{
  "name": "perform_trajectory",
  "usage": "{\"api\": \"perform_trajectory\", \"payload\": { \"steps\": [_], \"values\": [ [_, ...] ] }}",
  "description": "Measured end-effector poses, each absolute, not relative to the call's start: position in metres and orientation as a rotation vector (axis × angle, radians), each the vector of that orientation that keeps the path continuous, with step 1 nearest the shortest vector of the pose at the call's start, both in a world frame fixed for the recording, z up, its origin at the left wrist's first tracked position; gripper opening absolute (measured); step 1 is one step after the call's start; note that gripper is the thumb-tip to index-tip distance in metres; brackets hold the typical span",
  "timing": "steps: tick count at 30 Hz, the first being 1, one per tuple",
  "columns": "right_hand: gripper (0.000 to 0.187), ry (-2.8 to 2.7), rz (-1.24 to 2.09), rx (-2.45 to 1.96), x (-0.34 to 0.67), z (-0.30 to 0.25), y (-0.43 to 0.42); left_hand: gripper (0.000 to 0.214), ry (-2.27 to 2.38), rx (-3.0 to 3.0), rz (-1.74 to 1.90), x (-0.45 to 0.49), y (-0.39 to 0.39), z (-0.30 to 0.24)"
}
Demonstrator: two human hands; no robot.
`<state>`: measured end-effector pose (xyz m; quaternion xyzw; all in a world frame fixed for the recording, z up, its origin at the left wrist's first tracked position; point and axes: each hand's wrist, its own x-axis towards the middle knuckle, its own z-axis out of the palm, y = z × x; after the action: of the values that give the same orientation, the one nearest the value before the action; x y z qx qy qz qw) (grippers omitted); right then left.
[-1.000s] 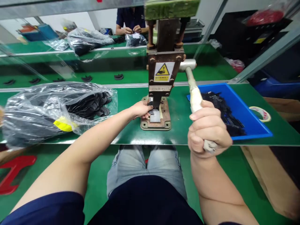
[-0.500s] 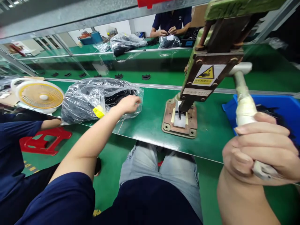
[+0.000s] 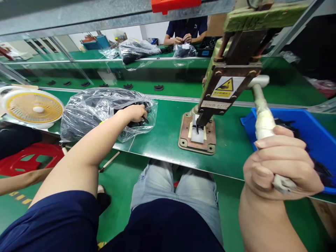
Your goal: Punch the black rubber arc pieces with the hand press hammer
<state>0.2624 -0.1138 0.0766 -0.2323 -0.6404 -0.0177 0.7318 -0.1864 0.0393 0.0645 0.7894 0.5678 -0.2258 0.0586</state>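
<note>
My left hand (image 3: 137, 113) is in the mouth of a clear plastic bag (image 3: 85, 110) full of black parts. Its fingers are curled on a small black part (image 3: 145, 119), partly hidden by the hand. My right hand (image 3: 282, 162) is wrapped round the taped lever handle (image 3: 264, 120) of a hand press (image 3: 217, 85), which stands to the right of the bag. Under the ram, a thin black piece (image 3: 197, 128) shows against a pale plate on the press base (image 3: 183, 134).
A blue bin (image 3: 311, 117) with black parts stands right of the press. A fan (image 3: 34, 108) is left of the bag, above a red stool (image 3: 49, 150). Curved black pieces (image 3: 158, 88) lie in a row behind. Across the bench a person (image 3: 186, 29) handles something small.
My left hand has gone down into the bag's mouth and its fingers have closed among the black parts. The right hand keeps its grip on the lever. The view has shifted slightly.
</note>
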Motion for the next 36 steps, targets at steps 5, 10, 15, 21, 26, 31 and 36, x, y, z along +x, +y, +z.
{"api": "perform_trajectory", "payload": {
  "steps": [5, 10, 15, 21, 26, 31, 36],
  "values": [
    [0.045, -1.427, -0.062, -0.510, 0.262, 0.078, -0.117, 0.042, 1.717, 2.459, -0.150, -0.175, 0.015, 0.074],
    [0.042, -1.474, -0.046, -0.539, 0.261, 0.080, -0.123, 0.048, 1.424, 1.949, 0.514, -0.125, -0.014, 0.057],
    [0.041, -1.490, -0.047, -0.529, 0.261, 0.080, -0.125, 0.043, 1.211, 1.562, 0.890, -0.053, -0.018, 0.028],
    [0.041, -1.491, -0.035, -0.529, 0.260, 0.081, -0.126, 0.025, 1.188, 1.349, 0.864, -0.003, -0.006, 0.013],
    [0.042, -1.471, -0.044, -0.521, 0.258, 0.081, -0.125, 0.022, 1.204, 1.348, 0.825, 0.011, 0.002, 0.006],
    [0.044, -1.472, -0.034, -0.516, 0.258, 0.082, -0.125, 0.031, 1.274, 1.384, 0.780, 0.013, 0.008, 0.003],
    [0.046, -1.459, -0.037, -0.522, 0.257, 0.083, -0.126, 0.038, 1.275, 1.270, 0.666, 0.013, 0.012, 0.011]
  ]
}}
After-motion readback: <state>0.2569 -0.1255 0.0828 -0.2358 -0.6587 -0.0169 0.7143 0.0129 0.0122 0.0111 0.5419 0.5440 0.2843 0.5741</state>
